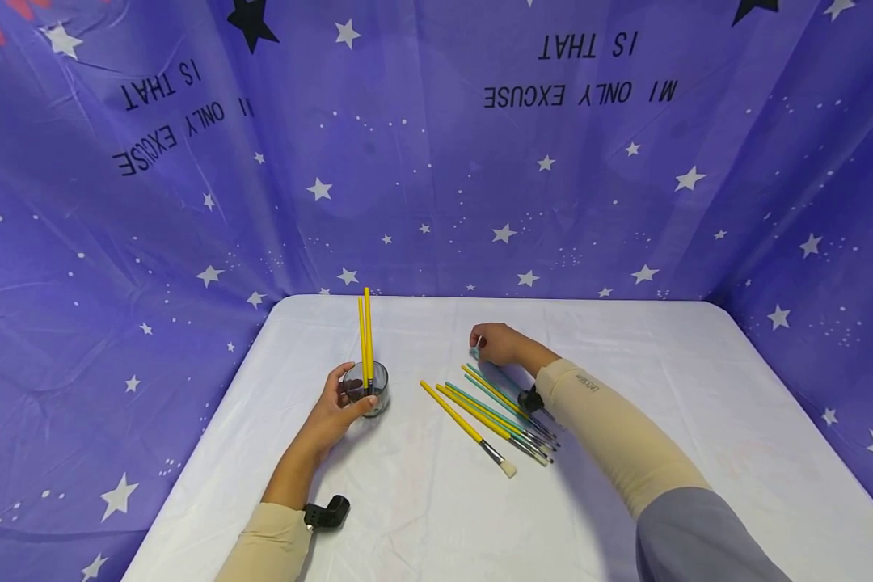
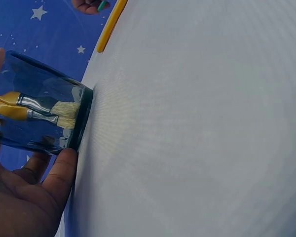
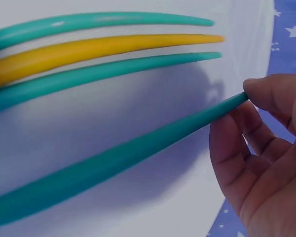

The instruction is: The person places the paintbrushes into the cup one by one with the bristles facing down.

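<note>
A clear drinking glass (image 1: 381, 392) stands toward the left of the table, and my left hand (image 1: 331, 420) grips it with thumb and fingers around its side. Two yellow-handled paintbrushes (image 1: 368, 339) lean inside, their pale bristles (image 2: 66, 114) down at the glass's bottom. My right hand (image 1: 499, 343) pinches the thin handle end of a green paintbrush (image 3: 118, 155) between thumb and fingertips. Its bristle end lies outside the right wrist view. Close beside it are green and yellow brush handles (image 3: 108, 49) from the pile.
Several yellow and green paintbrushes (image 1: 495, 416) lie in a loose pile mid-table, bristles toward the front right. One wide yellow brush (image 1: 453, 412) lies at the pile's left edge. A white cloth covers the table (image 1: 662, 380); a purple starry curtain (image 1: 436, 186) surrounds its back and sides.
</note>
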Available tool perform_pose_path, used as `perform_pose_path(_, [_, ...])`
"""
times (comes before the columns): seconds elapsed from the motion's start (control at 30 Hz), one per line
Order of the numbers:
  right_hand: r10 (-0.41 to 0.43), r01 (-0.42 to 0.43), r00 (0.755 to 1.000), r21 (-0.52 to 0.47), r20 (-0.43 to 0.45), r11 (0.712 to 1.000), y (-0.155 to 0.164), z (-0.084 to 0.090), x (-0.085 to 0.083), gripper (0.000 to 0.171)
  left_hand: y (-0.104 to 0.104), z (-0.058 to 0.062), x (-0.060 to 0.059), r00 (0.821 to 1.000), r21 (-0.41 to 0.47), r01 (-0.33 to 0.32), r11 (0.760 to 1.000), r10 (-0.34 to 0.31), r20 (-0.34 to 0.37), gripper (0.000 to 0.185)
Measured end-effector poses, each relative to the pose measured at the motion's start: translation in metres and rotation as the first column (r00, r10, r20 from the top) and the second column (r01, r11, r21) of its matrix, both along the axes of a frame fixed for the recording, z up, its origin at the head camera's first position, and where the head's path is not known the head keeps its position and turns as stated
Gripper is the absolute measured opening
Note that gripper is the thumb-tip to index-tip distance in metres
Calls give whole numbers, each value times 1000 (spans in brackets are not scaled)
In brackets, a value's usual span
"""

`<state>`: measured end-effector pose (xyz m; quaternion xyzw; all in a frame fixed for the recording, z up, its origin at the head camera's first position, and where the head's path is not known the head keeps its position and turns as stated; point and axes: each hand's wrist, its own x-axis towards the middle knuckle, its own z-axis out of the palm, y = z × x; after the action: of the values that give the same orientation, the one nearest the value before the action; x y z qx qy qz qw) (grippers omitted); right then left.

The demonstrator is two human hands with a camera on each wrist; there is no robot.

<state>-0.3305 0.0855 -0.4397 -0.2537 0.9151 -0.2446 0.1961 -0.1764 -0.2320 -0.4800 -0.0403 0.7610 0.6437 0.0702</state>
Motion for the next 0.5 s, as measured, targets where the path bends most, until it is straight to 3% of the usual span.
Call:
perform_pose_path(0.33, [15,-8,999,-137,50,990,-8,21,-5,24,1,-1,1,1000,3,-8,1000,8,-17,83])
perform_pose_path(0.5, [3,-5,1000,-172,-9,985,-18,32,-3,18,0,-1,0,1000,8,-10,1000,10,-18,82])
